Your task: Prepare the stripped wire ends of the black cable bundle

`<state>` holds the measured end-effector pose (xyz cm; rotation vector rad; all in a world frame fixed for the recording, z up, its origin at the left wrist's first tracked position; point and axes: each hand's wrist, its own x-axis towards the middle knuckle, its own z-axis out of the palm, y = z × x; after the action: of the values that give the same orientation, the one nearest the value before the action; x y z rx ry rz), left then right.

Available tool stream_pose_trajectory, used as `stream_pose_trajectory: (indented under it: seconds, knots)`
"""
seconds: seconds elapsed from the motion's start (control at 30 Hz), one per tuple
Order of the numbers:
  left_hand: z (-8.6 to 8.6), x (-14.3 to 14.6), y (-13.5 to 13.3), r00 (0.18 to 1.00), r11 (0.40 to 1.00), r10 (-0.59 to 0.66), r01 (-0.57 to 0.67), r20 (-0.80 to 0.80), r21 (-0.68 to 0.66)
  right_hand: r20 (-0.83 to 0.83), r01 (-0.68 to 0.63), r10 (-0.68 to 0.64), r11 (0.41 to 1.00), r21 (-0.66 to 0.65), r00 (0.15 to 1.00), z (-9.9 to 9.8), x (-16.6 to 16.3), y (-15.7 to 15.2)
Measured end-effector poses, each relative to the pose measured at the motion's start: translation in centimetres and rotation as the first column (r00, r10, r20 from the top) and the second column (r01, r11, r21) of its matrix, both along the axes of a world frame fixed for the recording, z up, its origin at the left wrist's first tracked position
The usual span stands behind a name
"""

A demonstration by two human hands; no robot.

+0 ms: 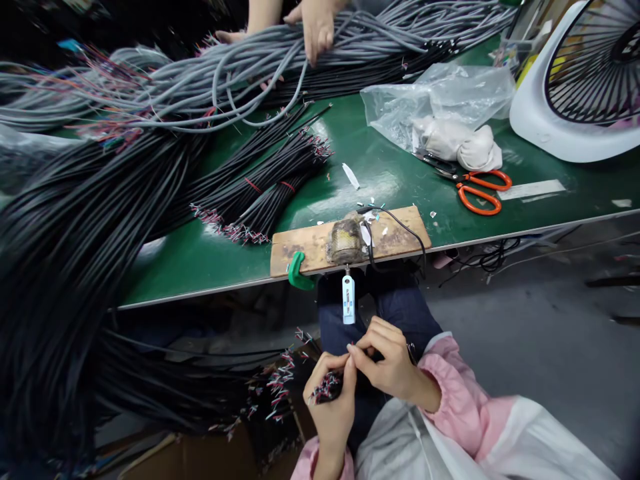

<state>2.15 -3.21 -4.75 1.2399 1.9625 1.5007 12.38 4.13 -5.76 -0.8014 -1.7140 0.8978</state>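
A small bundle of black cables (327,387), their stripped ends showing red, white and blue wires, is held below the desk edge, at about six o'clock in the view, over the person's lap. The left hand (333,400) is closed around the bundle in a firm grip, with the wire ends sticking out toward nine o'clock. The right hand (387,363) is pinched shut, thumb and forefinger meeting on one of the wire ends just at the top of the left hand; the two hands are touching.

Above them, a wooden board (350,240) is fixed to the near edge of the green desk (210,257) by a green clamp (299,270), and a small white and blue tool (349,299) hangs from the board's edge at twelve o'clock from the hands. A great mass of black cables (75,267) is spread over the desk at nine o'clock and droops past its edge. Grey cables (200,80) are piled at eleven o'clock, where another person's hand (316,27) rests on them. Orange-handled scissors (475,190), a clear plastic bag (440,107) and a white fan (575,80) are seen toward two o'clock.
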Motion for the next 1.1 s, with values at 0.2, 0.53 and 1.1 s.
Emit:
stream_pose_trajectory:
  seconds: [0.2, 0.53, 1.1]
  knots:
    - [-0.1, 0.0, 0.0, 0.999, 1.0, 0.0, 0.0, -0.038, 0.001, 0.031, 0.07, -0.073, 0.993, 0.099, 0.997, -0.4, -0.2, 0.0]
    - [0.1, -0.5, 0.1, 1.0, 0.999, -0.028, 0.028, 0.014, -0.043, -0.04, -0.153, 0.147, 0.943, -0.296, 0.988, -0.6, 0.2, 0.7]
    - [0.6, -0.1, -0.1, 0.982, 0.982, -0.188, 0.188, -0.009, -0.019, -0.299, -0.327, 0.151, 0.602, -0.728, 0.942, -1.5, 0.4, 2.2]
